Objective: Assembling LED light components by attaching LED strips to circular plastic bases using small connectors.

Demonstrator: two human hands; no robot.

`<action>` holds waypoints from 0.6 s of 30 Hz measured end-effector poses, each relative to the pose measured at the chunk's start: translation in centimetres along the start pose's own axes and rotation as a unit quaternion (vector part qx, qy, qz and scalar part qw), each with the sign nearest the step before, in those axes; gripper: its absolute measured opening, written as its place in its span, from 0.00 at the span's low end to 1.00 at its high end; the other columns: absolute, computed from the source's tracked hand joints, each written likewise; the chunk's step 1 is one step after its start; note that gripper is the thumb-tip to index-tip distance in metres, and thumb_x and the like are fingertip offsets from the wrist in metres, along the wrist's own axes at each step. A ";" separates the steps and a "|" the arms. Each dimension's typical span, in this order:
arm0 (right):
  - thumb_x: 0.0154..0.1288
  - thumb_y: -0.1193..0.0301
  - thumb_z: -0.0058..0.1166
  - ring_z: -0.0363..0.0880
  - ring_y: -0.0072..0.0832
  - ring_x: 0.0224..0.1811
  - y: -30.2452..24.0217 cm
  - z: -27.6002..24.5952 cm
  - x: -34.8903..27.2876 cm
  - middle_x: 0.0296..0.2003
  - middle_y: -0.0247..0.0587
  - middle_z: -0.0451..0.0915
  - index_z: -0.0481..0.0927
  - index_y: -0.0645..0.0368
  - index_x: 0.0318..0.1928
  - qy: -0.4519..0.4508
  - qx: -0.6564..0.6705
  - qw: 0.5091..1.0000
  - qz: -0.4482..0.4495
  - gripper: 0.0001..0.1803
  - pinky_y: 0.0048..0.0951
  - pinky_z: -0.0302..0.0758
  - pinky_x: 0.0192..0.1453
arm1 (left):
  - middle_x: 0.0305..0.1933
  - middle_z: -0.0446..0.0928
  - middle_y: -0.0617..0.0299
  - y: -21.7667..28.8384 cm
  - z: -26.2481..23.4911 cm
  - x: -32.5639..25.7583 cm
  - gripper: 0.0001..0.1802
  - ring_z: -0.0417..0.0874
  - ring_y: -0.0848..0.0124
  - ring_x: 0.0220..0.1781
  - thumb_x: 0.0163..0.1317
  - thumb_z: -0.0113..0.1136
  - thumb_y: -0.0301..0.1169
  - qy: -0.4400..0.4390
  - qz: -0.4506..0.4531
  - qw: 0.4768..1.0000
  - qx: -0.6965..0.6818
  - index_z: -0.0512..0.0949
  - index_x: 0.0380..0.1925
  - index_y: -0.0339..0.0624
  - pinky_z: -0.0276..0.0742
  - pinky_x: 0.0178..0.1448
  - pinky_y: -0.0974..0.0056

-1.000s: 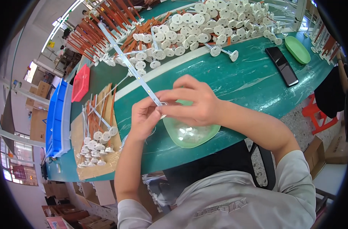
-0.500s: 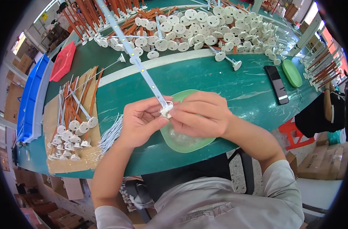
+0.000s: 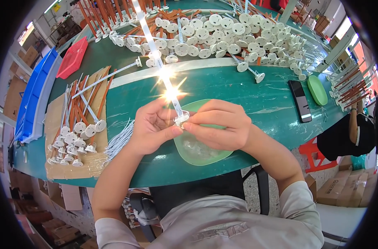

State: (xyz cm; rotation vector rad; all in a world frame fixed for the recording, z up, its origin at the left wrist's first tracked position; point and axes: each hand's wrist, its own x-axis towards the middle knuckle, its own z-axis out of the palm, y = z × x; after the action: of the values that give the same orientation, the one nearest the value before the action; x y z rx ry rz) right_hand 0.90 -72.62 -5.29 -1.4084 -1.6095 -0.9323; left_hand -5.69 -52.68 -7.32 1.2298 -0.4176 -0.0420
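Observation:
A long, narrow LED strip (image 3: 158,62) rises away from my hands, its lamps glowing brightly. At its near end is a small white plastic base (image 3: 181,120) with a thin wire loop. My left hand (image 3: 149,128) is closed on the strip's lower end, thumb against the base. From the other side, my right hand (image 3: 222,124) pinches the base between thumb and fingers. Exactly what the right fingertips press on is hidden. Beneath the hands stands a light green bowl (image 3: 181,154) holding small clear pieces I cannot make out.
Left lies cardboard (image 3: 56,166) with several strips on white round bases, beside thin white wires (image 3: 119,143). Blue (image 3: 33,99) and red (image 3: 73,58) trays stand beyond. White-based strips (image 3: 222,35) are heaped at the back. A phone (image 3: 300,101) and green dish (image 3: 317,90) lie right.
The strip's lamps were dark and are now lit. My hands keep nearly the same hold on the base. The view has shifted slightly.

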 end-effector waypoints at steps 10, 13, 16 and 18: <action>0.39 0.76 0.68 0.79 0.32 0.30 -0.4 -0.2 0.0 0.32 0.40 0.81 0.82 0.64 0.33 -0.022 -0.013 0.999 0.027 0.15 0.27 0.78 0.30 | 0.49 0.82 0.45 1.0 0.4 -0.4 0.40 0.84 0.65 0.50 0.56 0.70 0.28 0.001 -0.050 0.998 0.029 0.61 0.66 0.30 0.77 0.58 0.62; 0.44 0.81 0.68 0.81 0.31 0.37 0.1 -0.8 0.2 0.40 0.42 0.82 0.84 0.62 0.40 0.004 0.087 0.983 0.161 0.17 0.27 0.79 0.37 | 0.49 0.82 0.45 0.8 0.1 -0.1 0.37 0.84 0.62 0.51 0.57 0.69 0.26 -0.027 -0.026 0.998 0.047 0.63 0.65 0.29 0.79 0.58 0.58; 0.51 0.78 0.68 0.79 0.31 0.48 -0.4 -0.4 0.6 0.52 0.45 0.77 0.83 0.61 0.45 0.014 0.184 0.877 0.443 0.18 0.29 0.80 0.44 | 0.49 0.81 0.45 -0.5 -0.3 -0.5 0.34 0.84 0.59 0.52 0.57 0.68 0.23 -0.069 -0.002 0.994 0.083 0.66 0.63 0.29 0.80 0.58 0.54; 0.55 0.76 0.67 0.76 0.30 0.55 0.5 -0.5 -0.2 0.60 0.45 0.71 0.85 0.60 0.45 -0.045 0.195 0.867 0.457 0.15 0.29 0.80 0.48 | 0.49 0.81 0.45 -1.1 -0.3 -0.5 0.32 0.84 0.59 0.52 0.57 0.67 0.22 -0.063 -0.008 0.995 0.082 0.68 0.61 0.28 0.80 0.57 0.54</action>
State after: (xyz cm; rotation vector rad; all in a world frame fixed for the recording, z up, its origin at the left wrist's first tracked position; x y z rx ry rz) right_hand 1.44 -73.06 -5.26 -1.6561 -0.8971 0.0236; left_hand -5.86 -52.70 -8.54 1.3970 -0.5303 -0.1013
